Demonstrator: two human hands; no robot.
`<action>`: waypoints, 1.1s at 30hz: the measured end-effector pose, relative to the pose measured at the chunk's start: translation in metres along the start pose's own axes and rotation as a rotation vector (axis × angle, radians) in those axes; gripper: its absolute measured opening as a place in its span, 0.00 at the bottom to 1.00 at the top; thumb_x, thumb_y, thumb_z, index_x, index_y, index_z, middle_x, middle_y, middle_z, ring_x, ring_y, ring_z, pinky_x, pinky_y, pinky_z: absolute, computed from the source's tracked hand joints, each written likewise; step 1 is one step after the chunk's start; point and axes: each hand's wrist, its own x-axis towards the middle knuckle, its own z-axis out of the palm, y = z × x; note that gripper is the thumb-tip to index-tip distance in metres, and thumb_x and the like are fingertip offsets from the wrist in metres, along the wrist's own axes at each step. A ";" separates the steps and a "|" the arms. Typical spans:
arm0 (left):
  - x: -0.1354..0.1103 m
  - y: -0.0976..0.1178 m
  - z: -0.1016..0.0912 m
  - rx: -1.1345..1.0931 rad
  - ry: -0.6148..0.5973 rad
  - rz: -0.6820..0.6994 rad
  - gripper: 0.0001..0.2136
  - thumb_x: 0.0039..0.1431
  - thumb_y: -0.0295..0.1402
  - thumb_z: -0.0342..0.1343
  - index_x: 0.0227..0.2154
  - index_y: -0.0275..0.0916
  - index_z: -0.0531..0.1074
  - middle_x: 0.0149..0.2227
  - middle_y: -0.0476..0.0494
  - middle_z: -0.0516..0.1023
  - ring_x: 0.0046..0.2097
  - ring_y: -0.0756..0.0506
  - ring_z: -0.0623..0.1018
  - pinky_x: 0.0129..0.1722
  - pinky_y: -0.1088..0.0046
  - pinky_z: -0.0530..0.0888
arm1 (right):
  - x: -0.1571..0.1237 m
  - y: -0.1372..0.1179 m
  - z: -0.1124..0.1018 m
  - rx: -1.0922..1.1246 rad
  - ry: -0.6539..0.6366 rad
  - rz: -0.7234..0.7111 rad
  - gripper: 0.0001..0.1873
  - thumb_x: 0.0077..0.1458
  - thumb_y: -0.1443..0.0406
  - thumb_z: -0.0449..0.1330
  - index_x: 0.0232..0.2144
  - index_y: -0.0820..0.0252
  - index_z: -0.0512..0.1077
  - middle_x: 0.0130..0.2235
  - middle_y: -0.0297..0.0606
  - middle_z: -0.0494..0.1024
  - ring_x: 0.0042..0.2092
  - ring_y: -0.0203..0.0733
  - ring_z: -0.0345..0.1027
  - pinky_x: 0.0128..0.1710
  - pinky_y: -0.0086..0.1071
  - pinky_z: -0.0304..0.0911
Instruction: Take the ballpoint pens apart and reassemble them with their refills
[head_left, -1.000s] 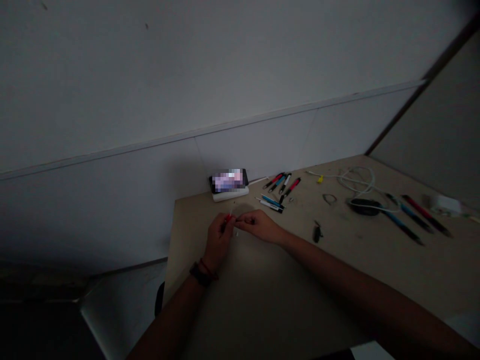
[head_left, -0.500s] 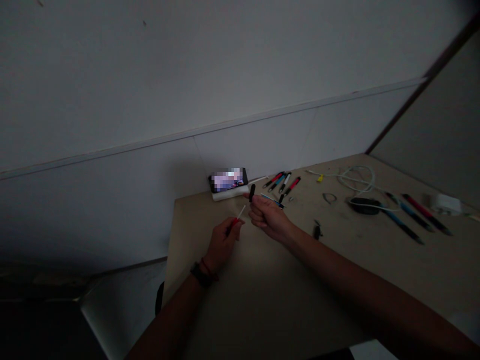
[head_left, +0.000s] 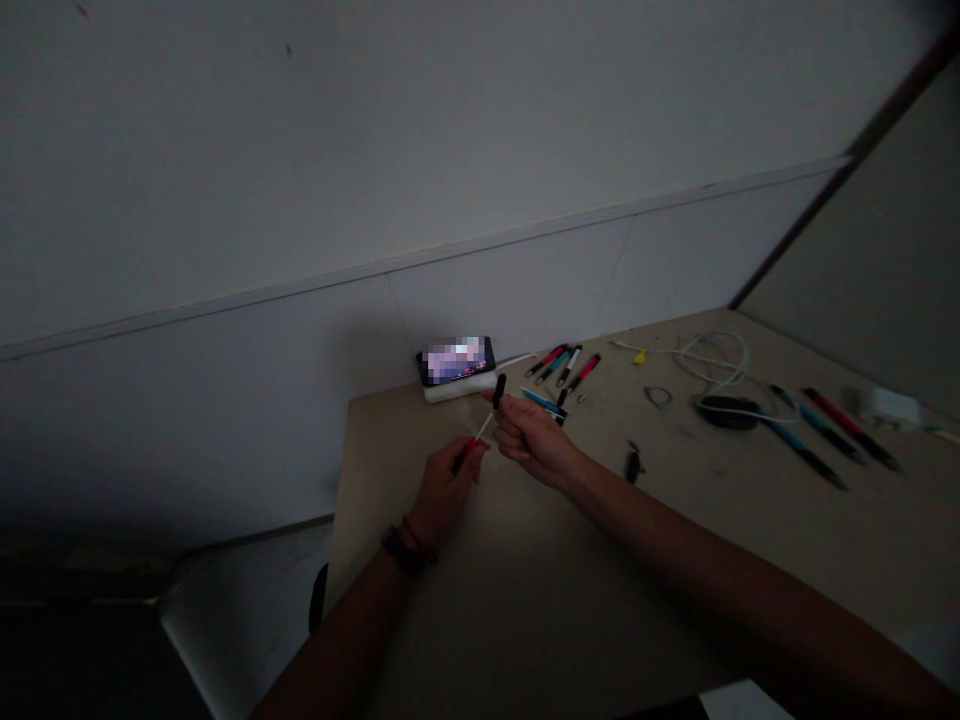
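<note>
My left hand [head_left: 441, 488] is closed around a red pen barrel [head_left: 470, 447], tilted up to the right. A thin white refill [head_left: 485, 425] sticks out of its upper end. Between the thumb and fingers of my right hand [head_left: 541, 440] is a black pen grip section [head_left: 499, 390], which meets the refill's upper end; whether the refill is inside it I cannot tell. Just behind my right hand lies a blue pen part [head_left: 541, 401]. Several assembled-looking pens [head_left: 568, 365] in red, blue and white rest farther back.
A phone [head_left: 457, 360] with a lit screen leans on a white block [head_left: 459, 387] by the wall. To the right lie a coiled white cable [head_left: 716, 360], a black oval object [head_left: 726, 412], more pens [head_left: 851, 430], a white adapter [head_left: 890, 408] and small black pieces [head_left: 634, 465].
My right hand has moved slightly left and down, bringing the black grip section onto the refill's tip. Before, the two were apart. My left hand has stayed almost still.
</note>
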 end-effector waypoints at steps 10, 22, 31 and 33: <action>0.000 -0.002 -0.001 0.017 0.025 0.038 0.15 0.68 0.43 0.50 0.34 0.37 0.74 0.27 0.49 0.70 0.30 0.49 0.70 0.31 0.74 0.66 | 0.006 -0.002 -0.008 -0.004 0.083 -0.033 0.21 0.50 0.52 0.70 0.41 0.57 0.75 0.19 0.19 0.45 0.19 0.28 0.33 0.14 0.20 0.37; 0.003 -0.005 -0.006 -0.079 0.166 0.211 0.12 0.68 0.40 0.53 0.43 0.41 0.79 0.54 0.39 0.75 0.54 0.41 0.75 0.56 0.60 0.70 | 0.009 0.013 -0.009 -0.791 -0.022 -0.140 0.20 0.54 0.51 0.64 0.34 0.62 0.82 0.25 0.35 0.75 0.24 0.32 0.58 0.22 0.26 0.50; 0.003 -0.003 -0.005 -0.091 0.237 0.135 0.14 0.67 0.42 0.54 0.44 0.41 0.79 0.44 0.40 0.80 0.45 0.43 0.78 0.45 0.66 0.74 | 0.013 0.015 -0.024 -0.480 -0.012 0.082 0.24 0.45 0.66 0.56 0.45 0.65 0.80 0.20 0.29 0.64 0.20 0.30 0.45 0.18 0.25 0.42; 0.003 -0.005 -0.005 -0.084 0.234 0.120 0.14 0.67 0.42 0.54 0.44 0.40 0.78 0.44 0.40 0.80 0.45 0.44 0.78 0.44 0.67 0.74 | 0.016 0.015 -0.029 -0.351 0.035 0.150 0.29 0.38 0.68 0.53 0.43 0.68 0.80 0.18 0.27 0.59 0.19 0.30 0.41 0.17 0.25 0.39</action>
